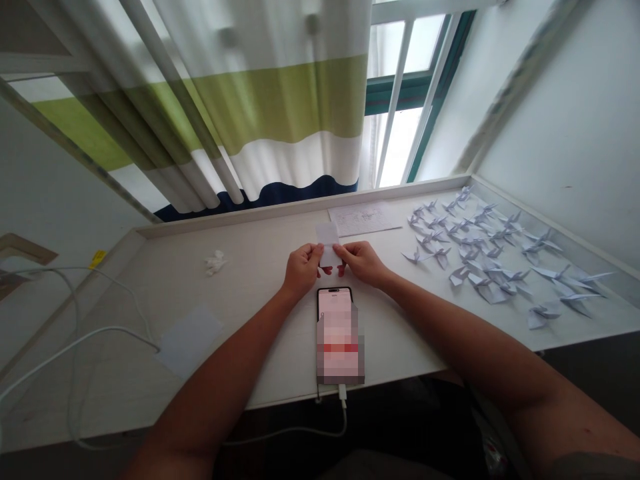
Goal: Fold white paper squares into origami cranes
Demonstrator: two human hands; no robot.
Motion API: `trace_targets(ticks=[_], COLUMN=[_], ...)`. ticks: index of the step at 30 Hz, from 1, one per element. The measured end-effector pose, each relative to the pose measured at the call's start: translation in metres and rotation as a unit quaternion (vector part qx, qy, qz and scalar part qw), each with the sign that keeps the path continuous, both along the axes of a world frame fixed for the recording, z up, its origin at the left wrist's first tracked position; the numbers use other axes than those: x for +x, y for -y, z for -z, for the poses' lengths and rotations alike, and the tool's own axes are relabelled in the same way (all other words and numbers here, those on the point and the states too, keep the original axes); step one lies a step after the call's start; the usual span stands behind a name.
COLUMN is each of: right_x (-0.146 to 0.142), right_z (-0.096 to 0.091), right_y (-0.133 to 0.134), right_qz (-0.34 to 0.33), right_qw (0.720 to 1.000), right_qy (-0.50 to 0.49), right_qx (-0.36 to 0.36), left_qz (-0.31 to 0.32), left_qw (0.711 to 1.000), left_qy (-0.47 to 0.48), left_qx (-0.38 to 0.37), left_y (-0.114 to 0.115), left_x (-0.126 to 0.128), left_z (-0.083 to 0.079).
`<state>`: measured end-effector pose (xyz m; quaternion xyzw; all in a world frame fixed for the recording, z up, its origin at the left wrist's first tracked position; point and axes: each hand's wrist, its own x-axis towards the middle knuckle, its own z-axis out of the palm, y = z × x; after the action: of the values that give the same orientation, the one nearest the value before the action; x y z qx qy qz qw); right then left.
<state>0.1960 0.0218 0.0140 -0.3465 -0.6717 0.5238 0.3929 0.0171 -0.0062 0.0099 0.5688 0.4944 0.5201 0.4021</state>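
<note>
Between my two hands is a small piece of folded white paper (328, 235), raised a little over the white desk. My left hand (303, 268) pinches its left edge with the thumb on top. On the opposite edge, my right hand (364, 263) grips it the same way. Fingertips of both hands show below the paper's lower edge. Just nearer to me than the hands lies a phone (334, 299), screen lit and partly blurred out, with a white cable plugged into its lower end.
Many folded paper cranes (480, 233) cover the desk's right side. A printed sheet (367, 219) lies behind my hands. To the left are a crumpled tissue (215, 262), white paper sheets (193, 339) and a looping white cable (107, 331). A raised rim (250, 217) edges the desk's back.
</note>
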Motion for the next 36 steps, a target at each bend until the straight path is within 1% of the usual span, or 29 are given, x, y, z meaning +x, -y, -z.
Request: trace_targets(ticks=[3,5,9,11,15,20,26,29,31,34,36], right_x=[0.002,0.001,-0.003,-0.004,-0.005,-0.005,-0.002,0.002,0.004,0.006,0.007], right_z=[0.0,0.0,0.002,0.003,0.005,0.007,0.002,-0.001,-0.003,-0.005,-0.006], right_y=[0.0,0.001,0.002,0.002,0.003,0.003,0.004,0.004,0.002,-0.002,-0.003], right_qz=[-0.049,-0.037,0.013,0.013,-0.019,-0.039,-0.076,-0.081,-0.069,-0.007,0.024], right_qw=[0.999,0.999,0.999,0.999,0.998,0.996,0.995,0.994,0.995,0.997,0.996], right_qy=[0.014,0.033,0.051,0.048,0.059,0.081,0.058,0.068,0.062,0.035,0.039], right_qx=[0.013,0.015,0.007,0.015,0.015,0.006,0.035,0.042,0.045,0.065,0.079], left_qz=[-0.005,-0.009,-0.018,-0.021,-0.022,-0.056,-0.055,-0.058,-0.038,0.013,0.035], left_qw=[1.0,1.0,1.0,0.999,0.998,0.996,0.995,0.995,0.996,0.998,0.997], left_qy=[-0.015,-0.018,0.006,0.031,0.066,0.074,0.083,0.083,0.076,0.064,0.062], left_qx=[0.007,0.009,0.0,-0.008,-0.006,0.011,0.009,0.01,0.006,0.002,0.008], left_y=[0.002,0.002,0.002,0.001,0.0,0.0,0.001,0.003,0.004,0.007,0.008], left_x=[-0.001,0.0,0.002,0.003,0.004,0.005,0.006,0.006,0.007,0.01,0.011], left_z=[-0.001,-0.001,-0.001,-0.001,-0.001,-0.001,-0.002,-0.003,-0.003,-0.001,-0.001])
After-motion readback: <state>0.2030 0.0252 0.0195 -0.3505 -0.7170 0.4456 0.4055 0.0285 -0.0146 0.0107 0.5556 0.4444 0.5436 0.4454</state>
